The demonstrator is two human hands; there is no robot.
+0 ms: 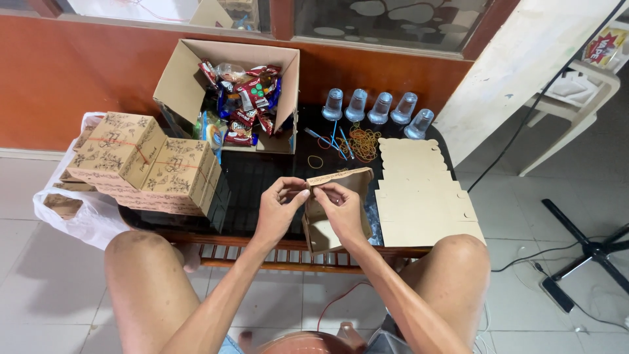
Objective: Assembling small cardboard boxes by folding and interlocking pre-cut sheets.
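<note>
A partly folded brown cardboard box (327,226) is held upright over the front edge of a dark low table (262,177). My left hand (278,206) pinches its top flap from the left. From the right, my right hand (341,206) grips the same flap, fingers curled over the edge. Both hands meet at the box's top rim. My bare knees frame the table's front.
Flat box blanks (422,193) are stacked right of my hands. Finished printed boxes (141,164) pile at the left over a white plastic bag (85,219). An open carton of snack packets (239,98) stands behind, with several upturned plastic cups (380,108) and rubber bands (360,141).
</note>
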